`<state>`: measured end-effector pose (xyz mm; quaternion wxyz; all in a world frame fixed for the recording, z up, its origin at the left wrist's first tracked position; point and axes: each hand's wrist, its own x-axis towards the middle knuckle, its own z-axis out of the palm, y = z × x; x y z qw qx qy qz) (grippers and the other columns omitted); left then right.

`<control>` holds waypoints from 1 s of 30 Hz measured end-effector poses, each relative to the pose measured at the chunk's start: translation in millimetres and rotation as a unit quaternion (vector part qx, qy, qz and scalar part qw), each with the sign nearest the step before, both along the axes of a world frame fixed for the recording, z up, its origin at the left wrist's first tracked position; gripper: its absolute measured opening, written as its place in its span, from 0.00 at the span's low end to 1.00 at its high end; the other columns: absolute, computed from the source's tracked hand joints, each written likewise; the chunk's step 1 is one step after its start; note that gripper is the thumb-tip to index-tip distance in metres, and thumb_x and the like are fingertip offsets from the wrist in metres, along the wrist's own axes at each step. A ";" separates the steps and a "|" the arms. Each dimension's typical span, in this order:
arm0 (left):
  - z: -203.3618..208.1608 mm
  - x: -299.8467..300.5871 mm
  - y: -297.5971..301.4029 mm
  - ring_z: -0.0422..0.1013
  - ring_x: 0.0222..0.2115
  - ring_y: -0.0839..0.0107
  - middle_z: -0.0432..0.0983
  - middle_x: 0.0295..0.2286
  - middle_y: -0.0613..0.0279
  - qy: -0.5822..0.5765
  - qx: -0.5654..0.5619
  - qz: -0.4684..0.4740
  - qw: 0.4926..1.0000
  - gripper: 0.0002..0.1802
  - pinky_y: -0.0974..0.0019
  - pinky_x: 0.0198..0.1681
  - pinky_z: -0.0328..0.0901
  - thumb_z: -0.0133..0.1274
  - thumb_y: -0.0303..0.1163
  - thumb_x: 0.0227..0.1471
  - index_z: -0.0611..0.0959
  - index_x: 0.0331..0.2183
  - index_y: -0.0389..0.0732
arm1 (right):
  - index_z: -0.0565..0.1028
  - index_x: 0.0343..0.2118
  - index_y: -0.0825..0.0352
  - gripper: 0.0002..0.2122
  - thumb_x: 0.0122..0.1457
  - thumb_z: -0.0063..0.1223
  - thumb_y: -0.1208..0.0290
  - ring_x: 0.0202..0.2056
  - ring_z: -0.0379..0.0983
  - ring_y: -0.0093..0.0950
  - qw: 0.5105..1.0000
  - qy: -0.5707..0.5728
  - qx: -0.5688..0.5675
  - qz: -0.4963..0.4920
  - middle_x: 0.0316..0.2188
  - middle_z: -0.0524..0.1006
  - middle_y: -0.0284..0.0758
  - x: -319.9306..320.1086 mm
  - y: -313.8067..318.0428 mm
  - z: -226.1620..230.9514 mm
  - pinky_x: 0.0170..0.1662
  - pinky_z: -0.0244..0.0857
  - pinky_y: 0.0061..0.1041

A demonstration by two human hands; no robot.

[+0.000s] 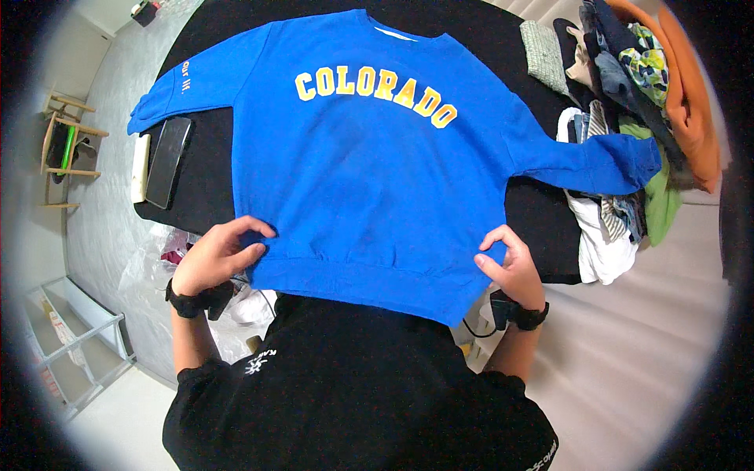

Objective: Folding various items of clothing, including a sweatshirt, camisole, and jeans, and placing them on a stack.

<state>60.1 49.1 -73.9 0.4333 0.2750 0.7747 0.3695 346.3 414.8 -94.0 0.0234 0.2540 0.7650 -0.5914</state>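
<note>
A blue sweatshirt (369, 173) lies spread face up, with yellow-orange lettering across its chest and its neckline at the far side. Its left-hand sleeve stretches out to the far left, and the other reaches over a clothes pile on the right. My left hand (216, 263) rests at the garment's lower left edge, thumb and forefinger curved but apart on the fabric. At the lower right edge is my right hand (514, 267), its thumb and forefinger bent toward the cloth with a small gap between the tips. The ribbed hem (353, 281) hangs over the near edge, against my black shirt.
A black-covered table (542, 228) bears the garment. A dark phone (169, 163) and a pale narrow bar (140, 169) lie at its left. Piled clothes (609, 118) stand on the right, an orange one (691, 110) outermost. Clear plastic wrapping (149, 263) sits below the left edge.
</note>
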 end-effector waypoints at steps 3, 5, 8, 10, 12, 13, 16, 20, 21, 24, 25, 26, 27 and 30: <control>13.7 -2.8 5.4 0.72 0.20 0.77 0.79 0.24 0.60 -0.003 -0.072 -0.070 0.995 0.11 0.70 0.25 0.68 0.55 0.29 0.58 0.82 0.44 0.40 | 0.75 0.39 0.62 0.10 0.56 0.62 0.74 0.19 0.64 0.10 0.995 -0.095 0.021 0.024 0.23 0.73 0.23 1.1 3.9 2.1 0.21 0.57 0.14; 26.4 -7.9 16.5 0.76 0.19 0.74 0.80 0.21 0.59 -0.014 -0.122 -0.102 0.987 0.13 0.68 0.26 0.70 0.55 0.33 0.60 0.83 0.46 0.41 | 0.76 0.41 0.62 0.10 0.56 0.62 0.72 0.17 0.66 0.11 0.991 -0.119 -0.022 0.049 0.20 0.74 0.24 -3.8 5.3 9.5 0.21 0.58 0.15; 49.7 -29.3 31.0 0.78 0.19 0.70 0.80 0.20 0.57 0.074 -0.154 -0.131 0.977 0.15 0.67 0.26 0.70 0.55 0.37 0.61 0.83 0.46 0.42 | 0.78 0.43 0.63 0.11 0.58 0.62 0.72 0.15 0.69 0.14 0.985 -0.152 0.032 0.070 0.15 0.75 0.27 -20.3 16.5 32.9 0.20 0.59 0.17; 60.5 -50.8 44.8 0.78 0.18 0.68 0.79 0.18 0.57 0.219 -0.103 -0.153 0.958 0.15 0.65 0.25 0.70 0.54 0.38 0.61 0.82 0.45 0.40 | 0.78 0.43 0.63 0.10 0.59 0.61 0.71 0.17 0.68 0.13 0.996 -0.037 0.065 0.044 0.16 0.74 0.27 -38.4 29.2 53.2 0.22 0.59 0.16; 64.5 -75.8 64.9 0.76 0.20 0.68 0.78 0.20 0.58 0.269 -0.003 -0.140 0.953 0.14 0.65 0.26 0.69 0.55 0.35 0.59 0.81 0.45 0.40 | 0.78 0.43 0.63 0.10 0.59 0.60 0.70 0.20 0.67 0.12 0.983 0.073 0.164 0.039 0.18 0.73 0.25 -63.4 44.2 71.1 0.25 0.60 0.16; 62.6 -91.7 78.6 0.75 0.22 0.71 0.78 0.21 0.58 0.283 0.061 -0.144 0.946 0.13 0.66 0.27 0.69 0.54 0.34 0.59 0.81 0.44 0.40 | 0.77 0.44 0.64 0.10 0.60 0.60 0.69 0.22 0.66 0.13 0.970 0.082 0.221 0.056 0.19 0.73 0.25 -77.7 55.3 80.8 0.27 0.61 0.17; 46.8 -159.5 147.0 0.74 0.29 0.74 0.78 0.29 0.60 0.300 0.205 -0.180 0.914 0.13 0.69 0.35 0.70 0.54 0.34 0.60 0.81 0.42 0.35 | 0.76 0.45 0.65 0.12 0.61 0.59 0.66 0.26 0.68 0.16 0.939 0.173 0.259 0.143 0.23 0.74 0.27 -149.2 101.1 83.9 0.29 0.63 0.20; -1.1 -233.3 229.2 0.76 0.30 0.72 0.81 0.30 0.57 0.410 0.157 -0.082 0.894 0.21 0.68 0.37 0.72 0.55 0.38 0.61 0.78 0.51 0.37 | 0.72 0.55 0.64 0.22 0.60 0.60 0.61 0.35 0.77 0.26 0.940 0.031 0.326 0.095 0.32 0.80 0.39 -246.3 158.6 42.7 0.40 0.71 0.27; -13.8 -244.7 241.1 0.76 0.29 0.72 0.81 0.29 0.57 0.420 0.074 -0.043 0.904 0.23 0.68 0.36 0.71 0.56 0.39 0.60 0.77 0.54 0.38 | 0.71 0.56 0.63 0.25 0.59 0.60 0.58 0.40 0.78 0.32 0.926 0.003 0.371 0.069 0.39 0.80 0.43 -261.4 165.3 24.9 0.45 0.71 0.31; -44.0 -268.2 257.8 0.75 0.23 0.71 0.79 0.24 0.57 0.380 -0.010 -0.037 0.924 0.23 0.67 0.29 0.70 0.56 0.41 0.59 0.78 0.51 0.37 | 0.69 0.57 0.62 0.28 0.58 0.60 0.51 0.52 0.75 0.44 0.883 -0.120 0.453 0.024 0.53 0.76 0.48 -280.8 180.6 -13.4 0.56 0.68 0.39; -48.8 -276.0 259.8 0.75 0.22 0.72 0.79 0.23 0.58 0.388 -0.005 -0.051 0.920 0.21 0.67 0.28 0.69 0.56 0.41 0.59 0.79 0.49 0.37 | 0.73 0.53 0.61 0.22 0.59 0.58 0.55 0.50 0.76 0.44 0.888 -0.094 0.450 0.010 0.49 0.79 0.46 -281.1 183.1 -20.3 0.54 0.69 0.39; -52.2 -283.7 261.7 0.74 0.21 0.72 0.78 0.22 0.59 0.390 0.003 -0.066 0.918 0.20 0.67 0.27 0.69 0.56 0.41 0.59 0.80 0.46 0.37 | 0.74 0.51 0.61 0.20 0.60 0.57 0.56 0.48 0.77 0.43 0.891 -0.076 0.448 0.017 0.46 0.80 0.45 -282.1 186.0 -22.8 0.53 0.69 0.39; -55.0 -290.9 262.3 0.73 0.21 0.73 0.78 0.22 0.59 0.385 0.003 -0.079 0.920 0.19 0.68 0.26 0.68 0.56 0.41 0.60 0.81 0.44 0.36 | 0.75 0.49 0.61 0.18 0.60 0.56 0.57 0.46 0.79 0.42 0.893 -0.073 0.444 0.022 0.43 0.81 0.45 -282.6 188.0 -22.9 0.52 0.70 0.39; -57.6 -315.2 259.2 0.72 0.19 0.74 0.77 0.20 0.62 0.347 0.042 -0.076 0.934 0.16 0.69 0.24 0.67 0.55 0.41 0.60 0.81 0.38 0.36 | 0.76 0.41 0.62 0.11 0.63 0.50 0.61 0.27 0.81 0.32 0.933 -0.056 0.356 -0.025 0.29 0.83 0.37 -285.3 189.8 -15.1 0.39 0.73 0.34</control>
